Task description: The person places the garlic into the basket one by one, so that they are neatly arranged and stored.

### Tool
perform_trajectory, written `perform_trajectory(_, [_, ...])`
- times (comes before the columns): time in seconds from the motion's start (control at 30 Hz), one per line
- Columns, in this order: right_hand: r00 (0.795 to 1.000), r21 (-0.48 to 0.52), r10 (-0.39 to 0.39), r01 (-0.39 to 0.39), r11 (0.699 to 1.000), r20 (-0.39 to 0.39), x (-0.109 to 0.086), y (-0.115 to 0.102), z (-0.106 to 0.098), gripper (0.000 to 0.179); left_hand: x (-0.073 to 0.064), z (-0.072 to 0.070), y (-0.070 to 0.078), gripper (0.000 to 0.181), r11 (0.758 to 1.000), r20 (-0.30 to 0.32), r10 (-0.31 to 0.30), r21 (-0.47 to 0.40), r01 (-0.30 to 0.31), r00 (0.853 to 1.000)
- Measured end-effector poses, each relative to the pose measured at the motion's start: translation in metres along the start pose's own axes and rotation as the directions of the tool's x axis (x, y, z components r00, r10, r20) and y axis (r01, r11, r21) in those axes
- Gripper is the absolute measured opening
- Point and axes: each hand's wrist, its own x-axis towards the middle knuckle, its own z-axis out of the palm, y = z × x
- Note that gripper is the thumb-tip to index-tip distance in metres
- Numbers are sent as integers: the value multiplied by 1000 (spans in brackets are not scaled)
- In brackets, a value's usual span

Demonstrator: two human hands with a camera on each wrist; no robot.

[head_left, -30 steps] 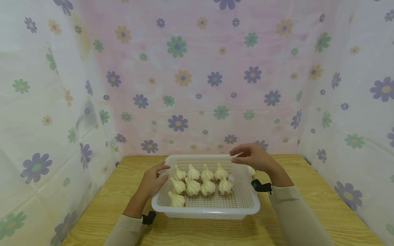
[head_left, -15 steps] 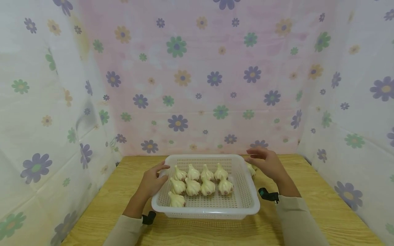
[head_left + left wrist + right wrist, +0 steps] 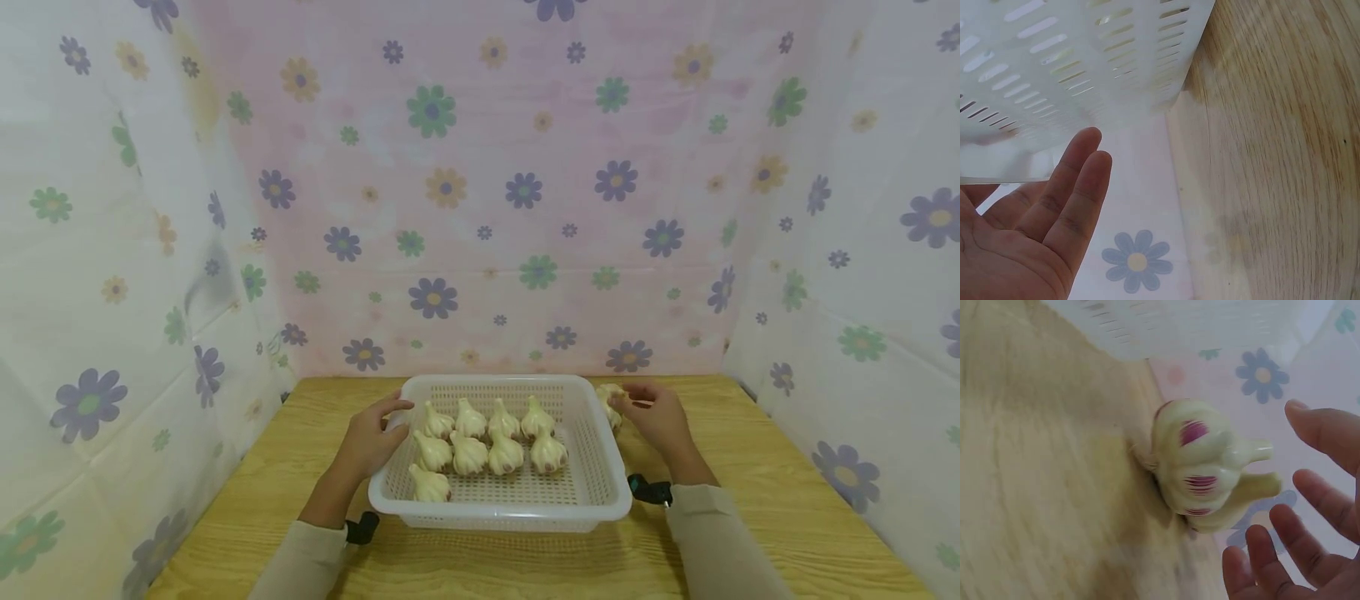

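Note:
A white slotted plastic basket (image 3: 502, 512) holds several garlic bulbs (image 3: 470, 454), set in rows toward its left and back. My left hand (image 3: 372, 442) rests at the basket's left rim; in the left wrist view its fingers (image 3: 1079, 206) look relaxed and nearly straight beside the slotted wall. Past the basket's right side stands another garlic bulb (image 3: 608, 400), partly hidden by the rim. My right hand (image 3: 662, 421) is right beside it. In the right wrist view, spread fingers and thumb surround the stem end of a purple-streaked garlic bulb (image 3: 1194, 459), with a gap between; a second bulb (image 3: 1263, 484) shows behind it.
The basket stands on a wood-grain table (image 3: 277, 492). Flower-printed cloth (image 3: 487, 250) hangs behind and on both sides. Black wrist devices (image 3: 649, 490) are strapped at both sleeves.
My right hand has moved from above the basket's back right corner out to the right, then down beside the garlic bulb outside. The left hand has stayed at the rim.

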Motion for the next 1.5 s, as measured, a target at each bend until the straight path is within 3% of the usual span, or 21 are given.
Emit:
perform_trajectory(0.17, [998,47,62,-63,997,22,-1,8,8,71,-1,-1,2,39,1000,10,-17,-16,17,1000])
perform_trajectory(0.3, [996,67,89,-89,994,-6,-1,10,12,70,0,-1,1,39,1000,13,-14,-16,14,1000])
perform_trajectory(0.53, [990,1,139,-139,990,1,0,11,18,63,0,-1,0,38,1000,12,-10,-11,10,1000])
perform_trajectory(1.03, [989,0,142,-142,990,51,-8,4,20,66,1,-1,1,40,1000,18,-26,-4,27,999])
perform_trajectory(1.5, [986,-68,141,-135,988,89,-6,9,11,64,2,-1,-2,38,1000,23,-27,-14,28,999])
